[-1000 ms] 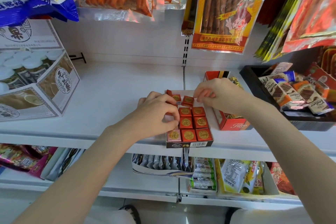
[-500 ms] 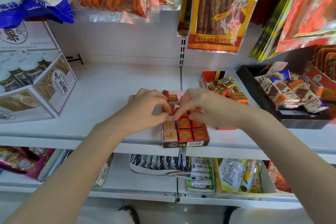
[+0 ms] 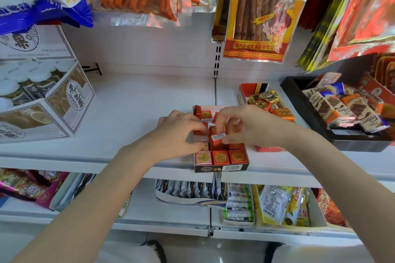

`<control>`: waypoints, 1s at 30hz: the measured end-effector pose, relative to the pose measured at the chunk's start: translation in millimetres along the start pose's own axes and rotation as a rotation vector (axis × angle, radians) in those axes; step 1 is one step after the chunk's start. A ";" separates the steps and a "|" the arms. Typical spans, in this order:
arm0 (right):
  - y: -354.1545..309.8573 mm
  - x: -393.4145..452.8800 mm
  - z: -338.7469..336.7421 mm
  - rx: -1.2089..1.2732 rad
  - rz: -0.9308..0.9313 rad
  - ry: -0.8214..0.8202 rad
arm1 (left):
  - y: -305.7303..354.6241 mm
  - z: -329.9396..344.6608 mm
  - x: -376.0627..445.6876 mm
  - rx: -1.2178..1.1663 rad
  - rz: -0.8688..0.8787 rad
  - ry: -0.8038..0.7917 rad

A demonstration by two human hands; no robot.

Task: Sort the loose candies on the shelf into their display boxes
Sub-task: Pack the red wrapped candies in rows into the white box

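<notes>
A small dark display box (image 3: 222,168) stands at the front edge of the white shelf (image 3: 132,104), filled with red square candies (image 3: 220,157) bearing gold seals. My right hand (image 3: 245,126) pinches one tilted red candy (image 3: 217,137), its barcode side up, over the middle of the box. My left hand (image 3: 181,132) has its fingers curled on the candies along the box's left side. Another red candy (image 3: 204,114) lies tilted at the back of the box.
A red box (image 3: 252,88) with gold-wrapped candies (image 3: 267,97) sits to the right, behind my right hand. A black tray (image 3: 299,100) of chocolate bars stands at far right. A large carton (image 3: 53,100) stands at left. Snack bags hang above.
My right hand came left from the red box to the middle of the display box and now pinches a tilted red candy. My left hand shifted slightly along the box's left side.
</notes>
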State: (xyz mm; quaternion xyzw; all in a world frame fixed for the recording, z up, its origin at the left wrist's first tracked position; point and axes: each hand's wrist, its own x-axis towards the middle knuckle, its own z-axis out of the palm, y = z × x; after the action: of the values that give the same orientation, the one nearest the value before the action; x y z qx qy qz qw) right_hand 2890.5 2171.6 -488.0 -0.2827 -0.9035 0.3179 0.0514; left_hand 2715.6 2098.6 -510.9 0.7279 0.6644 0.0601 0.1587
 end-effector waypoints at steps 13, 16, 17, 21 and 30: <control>4.1 5.7 4.6 -0.313 0.016 0.075 | 0.3 1.7 0.4 -0.064 0.019 0.020; 7.4 5.0 0.4 -0.272 0.045 0.134 | -1.3 0.3 0.1 -0.058 0.002 0.025; 9.1 4.2 -1.7 -0.267 0.061 0.154 | -1.6 0.0 0.2 -0.056 -0.003 0.027; 14.1 -1.0 -6.0 -0.315 0.143 0.165 | 0.0 0.4 0.4 -0.055 0.004 0.037; 18.8 13.2 2.4 -0.418 0.139 0.241 | 7.0 1.9 3.0 -0.056 0.026 0.103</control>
State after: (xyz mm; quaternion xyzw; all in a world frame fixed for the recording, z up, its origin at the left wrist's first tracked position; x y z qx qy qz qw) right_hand 2887.8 2189.5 -502.5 -0.3845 -0.9154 0.0910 0.0773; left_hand 2723.2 2100.8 -510.9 0.7275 0.6603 0.1183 0.1438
